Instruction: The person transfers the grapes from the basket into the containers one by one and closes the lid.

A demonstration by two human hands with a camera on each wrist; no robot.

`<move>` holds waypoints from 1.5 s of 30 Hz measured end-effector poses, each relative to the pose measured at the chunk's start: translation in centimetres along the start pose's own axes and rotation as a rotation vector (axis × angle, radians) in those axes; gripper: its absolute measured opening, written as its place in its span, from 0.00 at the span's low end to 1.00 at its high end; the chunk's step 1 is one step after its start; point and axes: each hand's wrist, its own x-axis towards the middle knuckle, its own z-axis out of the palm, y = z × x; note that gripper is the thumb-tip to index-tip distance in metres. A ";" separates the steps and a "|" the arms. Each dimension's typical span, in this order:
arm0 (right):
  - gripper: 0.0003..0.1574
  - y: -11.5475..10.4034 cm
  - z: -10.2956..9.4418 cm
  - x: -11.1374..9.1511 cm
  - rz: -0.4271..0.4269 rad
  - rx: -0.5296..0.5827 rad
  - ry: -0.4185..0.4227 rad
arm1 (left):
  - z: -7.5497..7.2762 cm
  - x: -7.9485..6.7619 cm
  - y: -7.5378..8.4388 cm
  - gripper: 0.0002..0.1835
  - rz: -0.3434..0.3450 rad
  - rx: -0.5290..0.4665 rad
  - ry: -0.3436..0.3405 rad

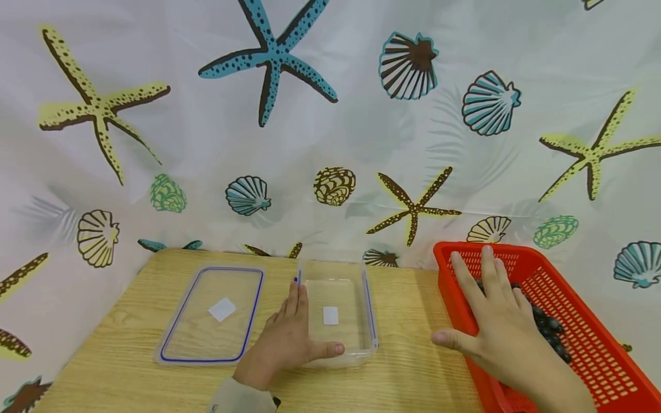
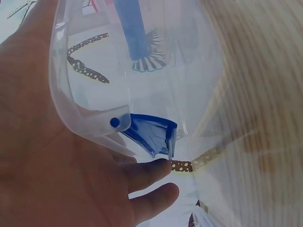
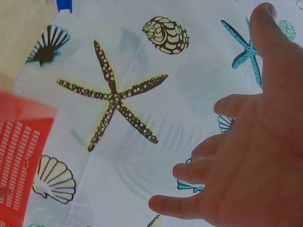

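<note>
A clear plastic container (image 1: 341, 358) with blue side clips stands on the table, a white label on its floor. My left hand (image 1: 289, 335) lies along its left side with straight fingers, the thumb stretched across the near end. In the left wrist view, the fingers are beside a blue clip (image 2: 151, 132). My right hand (image 1: 498, 332) is spread over the red basket (image 1: 467, 321), holding nothing. Dark, shiny, grape-like fruits (image 1: 555, 335) lie in the basket, partly hidden by this hand. The right wrist view shows the hand (image 3: 241, 156) with fingers apart.
Left of the container lies a clear lid (image 1: 196, 338) with a blue seal and a white label. The wooden table (image 1: 413, 355) ends at the back against a pale curtain (image 1: 330, 137) printed with starfish and shells. High slotted walls surround the basket.
</note>
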 end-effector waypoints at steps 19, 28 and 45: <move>0.62 8.1 -0.7 4.5 0.046 0.049 -0.053 | 0.2 0.1 -0.4 0.74 0.003 0.007 0.007; 0.52 12.7 0.8 6.2 0.117 0.071 -0.071 | 0.2 -0.1 -0.2 0.74 -0.004 -0.011 0.010; 0.60 17.9 6.1 7.6 0.220 0.085 -0.237 | 0.3 0.0 -0.3 0.74 0.011 -0.001 0.020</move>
